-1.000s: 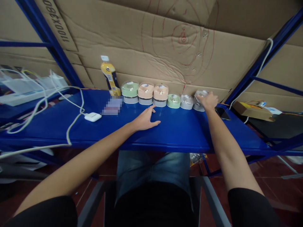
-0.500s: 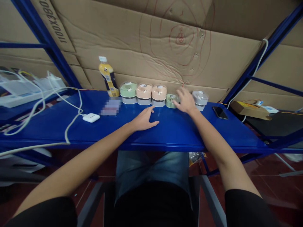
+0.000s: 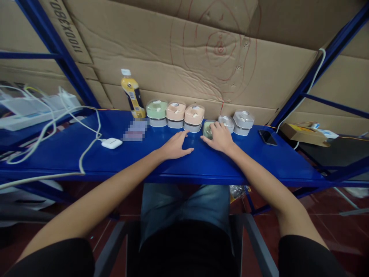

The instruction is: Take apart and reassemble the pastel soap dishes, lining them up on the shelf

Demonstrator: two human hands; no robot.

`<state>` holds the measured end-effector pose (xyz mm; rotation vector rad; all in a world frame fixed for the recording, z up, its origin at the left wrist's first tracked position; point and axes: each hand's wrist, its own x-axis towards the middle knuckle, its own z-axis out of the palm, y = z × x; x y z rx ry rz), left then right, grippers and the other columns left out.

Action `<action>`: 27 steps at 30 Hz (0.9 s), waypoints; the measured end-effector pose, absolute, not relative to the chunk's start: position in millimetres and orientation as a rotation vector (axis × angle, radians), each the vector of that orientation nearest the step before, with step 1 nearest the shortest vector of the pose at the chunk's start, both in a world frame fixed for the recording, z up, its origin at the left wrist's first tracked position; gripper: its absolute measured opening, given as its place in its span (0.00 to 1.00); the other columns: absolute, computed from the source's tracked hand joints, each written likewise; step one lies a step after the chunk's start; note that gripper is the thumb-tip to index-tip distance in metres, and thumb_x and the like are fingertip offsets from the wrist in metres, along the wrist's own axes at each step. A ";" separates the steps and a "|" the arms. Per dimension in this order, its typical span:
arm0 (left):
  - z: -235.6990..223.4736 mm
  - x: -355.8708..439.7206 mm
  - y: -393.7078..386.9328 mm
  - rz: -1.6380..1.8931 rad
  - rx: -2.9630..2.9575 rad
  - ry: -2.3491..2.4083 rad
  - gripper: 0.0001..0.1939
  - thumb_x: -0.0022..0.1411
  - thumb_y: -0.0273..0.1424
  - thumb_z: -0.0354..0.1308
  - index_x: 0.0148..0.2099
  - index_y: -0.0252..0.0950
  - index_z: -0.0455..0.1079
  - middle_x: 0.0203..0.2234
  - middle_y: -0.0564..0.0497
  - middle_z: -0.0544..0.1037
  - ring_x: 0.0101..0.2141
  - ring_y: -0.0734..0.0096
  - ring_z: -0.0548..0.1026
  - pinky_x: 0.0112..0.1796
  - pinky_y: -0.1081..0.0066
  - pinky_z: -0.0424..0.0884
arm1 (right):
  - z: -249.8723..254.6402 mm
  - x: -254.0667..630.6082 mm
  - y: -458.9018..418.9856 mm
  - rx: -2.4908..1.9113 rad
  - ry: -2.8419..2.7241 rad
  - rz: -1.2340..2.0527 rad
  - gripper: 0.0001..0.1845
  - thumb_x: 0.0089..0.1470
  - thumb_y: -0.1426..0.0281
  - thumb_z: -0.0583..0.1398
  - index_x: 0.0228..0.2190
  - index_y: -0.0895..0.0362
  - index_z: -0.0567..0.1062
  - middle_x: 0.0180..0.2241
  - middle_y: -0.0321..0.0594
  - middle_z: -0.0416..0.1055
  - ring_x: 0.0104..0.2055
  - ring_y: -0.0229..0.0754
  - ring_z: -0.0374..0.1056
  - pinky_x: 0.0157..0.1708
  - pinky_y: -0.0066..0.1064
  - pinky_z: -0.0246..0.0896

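On the blue shelf stands a row of small lidded boxes with clear tops. My right hand (image 3: 219,137) is closed around a low green box (image 3: 207,129), thumb on its near left side and fingers over the top. Right of that hand sit a low grey box (image 3: 226,123) and a stacked pair of grey boxes (image 3: 243,122). My left hand (image 3: 176,146) rests on the shelf with fingers stretched out, holding nothing. Its fingertips lie just in front of a peach-over-grey stack (image 3: 194,117). Left of it are another peach-topped stack (image 3: 175,114) and a green-topped stack (image 3: 157,112).
A yellow drink bottle (image 3: 132,94) stands left of the row. White earbud case (image 3: 112,143) and cables (image 3: 82,154) lie at left. A phone (image 3: 268,137) and an open cardboard box (image 3: 305,134) are at right. Cardboard (image 3: 138,46) walls the back.
My right hand has come down towards me and closed on the low green box, which sits slightly nearer. The low grey box behind that hand now shows. My left hand has stayed put.
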<state>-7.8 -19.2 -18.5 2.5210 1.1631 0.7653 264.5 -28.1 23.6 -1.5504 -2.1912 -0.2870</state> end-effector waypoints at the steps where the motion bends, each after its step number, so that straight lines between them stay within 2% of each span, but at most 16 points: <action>1: -17.6 -7.1 -19.7 0.753 2.534 1.161 0.46 0.66 0.53 0.64 0.77 0.32 0.61 0.67 0.29 0.75 0.67 0.34 0.75 0.68 0.40 0.70 | 24.5 262.8 -29.6 -1.562 -2.115 -0.281 0.38 0.65 0.40 0.61 0.56 0.59 0.80 0.57 0.65 0.78 0.65 0.79 0.68 0.66 0.75 0.63; 5: -14.0 -4.8 -21.2 0.698 2.584 1.132 0.39 0.69 0.51 0.61 0.73 0.34 0.67 0.70 0.31 0.74 0.70 0.34 0.72 0.70 0.37 0.66 | 28.4 258.6 -23.6 -1.689 -1.829 -0.226 0.48 0.59 0.34 0.65 0.58 0.64 0.78 0.58 0.75 0.75 0.65 0.87 0.67 0.62 0.80 0.64; 8: -12.9 -5.3 -20.9 0.703 2.570 1.112 0.37 0.69 0.52 0.62 0.71 0.35 0.69 0.70 0.32 0.75 0.71 0.34 0.72 0.71 0.37 0.66 | 33.7 260.3 -19.6 -1.901 -1.849 -0.050 0.53 0.53 0.36 0.70 0.60 0.68 0.76 0.57 0.78 0.76 0.61 0.86 0.73 0.57 0.76 0.70; 10: -12.9 -6.6 -20.3 0.764 2.519 1.089 0.44 0.65 0.54 0.68 0.73 0.36 0.66 0.71 0.31 0.74 0.71 0.34 0.72 0.71 0.39 0.66 | 38.0 263.1 -21.7 -1.861 -2.045 0.062 0.51 0.52 0.41 0.72 0.63 0.66 0.75 0.58 0.74 0.78 0.60 0.81 0.76 0.58 0.70 0.73; 12: -12.9 -7.9 -19.6 0.843 2.449 1.037 0.56 0.56 0.57 0.76 0.76 0.36 0.62 0.73 0.30 0.71 0.72 0.32 0.71 0.71 0.39 0.67 | 41.0 264.8 -26.5 -1.570 -2.309 0.163 0.50 0.51 0.46 0.74 0.67 0.60 0.73 0.63 0.65 0.77 0.64 0.74 0.76 0.63 0.65 0.72; 14: -12.7 -8.7 -18.9 0.892 2.398 0.962 0.66 0.48 0.58 0.81 0.79 0.37 0.57 0.75 0.28 0.68 0.73 0.29 0.69 0.71 0.38 0.67 | 41.3 262.8 -32.6 -1.258 -2.468 0.260 0.54 0.50 0.47 0.75 0.71 0.55 0.70 0.66 0.58 0.75 0.68 0.69 0.73 0.68 0.62 0.70; 17: -12.4 -8.8 -18.5 0.900 2.366 0.895 0.72 0.43 0.58 0.83 0.80 0.35 0.54 0.75 0.26 0.66 0.73 0.26 0.68 0.71 0.36 0.66 | 37.4 253.2 -40.8 -1.136 -2.504 0.303 0.58 0.48 0.42 0.76 0.72 0.54 0.69 0.66 0.57 0.75 0.68 0.68 0.73 0.67 0.63 0.70; 20: -12.6 -9.4 -18.5 0.887 2.320 0.893 0.74 0.42 0.56 0.84 0.81 0.35 0.52 0.72 0.26 0.71 0.71 0.27 0.72 0.70 0.36 0.68 | 33.5 245.8 -44.7 -1.097 -2.509 0.279 0.55 0.48 0.43 0.77 0.70 0.55 0.72 0.63 0.57 0.77 0.65 0.67 0.75 0.66 0.63 0.71; 24: -11.5 -12.7 -20.2 0.929 2.317 0.884 0.73 0.44 0.57 0.84 0.82 0.37 0.52 0.68 0.30 0.75 0.67 0.30 0.75 0.67 0.37 0.72 | 35.0 262.3 -40.5 -1.020 -2.415 0.379 0.53 0.50 0.40 0.75 0.69 0.52 0.74 0.66 0.54 0.77 0.67 0.65 0.75 0.69 0.61 0.69; 25: -10.9 -13.6 -21.2 0.939 2.343 0.872 0.70 0.46 0.57 0.83 0.81 0.38 0.55 0.68 0.31 0.75 0.67 0.31 0.75 0.68 0.37 0.72 | 36.1 271.4 -38.4 -1.030 -2.369 0.424 0.53 0.52 0.39 0.73 0.69 0.52 0.73 0.67 0.53 0.77 0.67 0.64 0.75 0.69 0.59 0.70; 27: -9.3 -14.7 -24.1 0.909 2.418 0.837 0.55 0.54 0.57 0.79 0.76 0.41 0.67 0.67 0.36 0.75 0.67 0.34 0.75 0.70 0.37 0.70 | 37.9 292.1 -33.8 -1.110 -2.261 0.500 0.52 0.55 0.37 0.70 0.70 0.53 0.72 0.64 0.53 0.79 0.64 0.63 0.77 0.67 0.58 0.72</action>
